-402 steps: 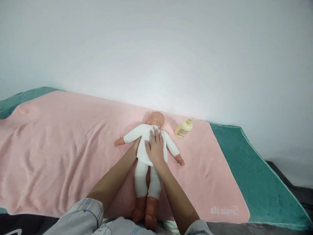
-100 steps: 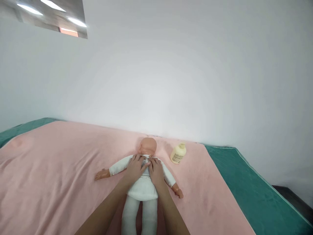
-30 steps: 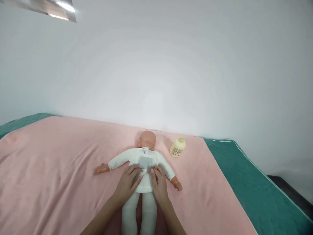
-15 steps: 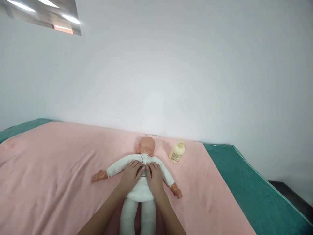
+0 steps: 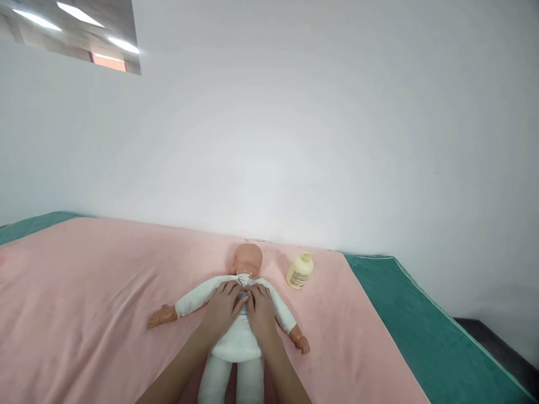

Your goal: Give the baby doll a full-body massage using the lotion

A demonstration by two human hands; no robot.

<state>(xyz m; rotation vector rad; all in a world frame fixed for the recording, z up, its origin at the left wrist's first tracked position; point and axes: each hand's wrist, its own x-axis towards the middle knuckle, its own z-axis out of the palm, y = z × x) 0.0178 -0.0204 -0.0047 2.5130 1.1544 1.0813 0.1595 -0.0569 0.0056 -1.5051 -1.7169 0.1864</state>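
A doll (image 5: 238, 343) in white clothing lies face down or turned away on the pink cloth, arms spread and head toward the wall. My left hand (image 5: 223, 307) rests on the left of its upper torso, fingers slightly apart. Beside it my right hand (image 5: 260, 308) lies on the right of the torso, the two thumbs close together. Both palms are flat on the doll and grip nothing visible. A pale yellow bottle (image 5: 300, 271) without a visible cap stands to the right of the doll's head.
Under the doll spreads the pink cloth (image 5: 113, 280), over a green surface (image 5: 404, 314) that shows at both sides. A white wall (image 5: 261, 140) rises behind. A dark object (image 5: 499, 342) sits at the far right edge.
The whole view has shifted a little, so the doll, bottle and cloth appear slightly lower and further left. My hands stay on the doll's torso, with the thumbs still close together.
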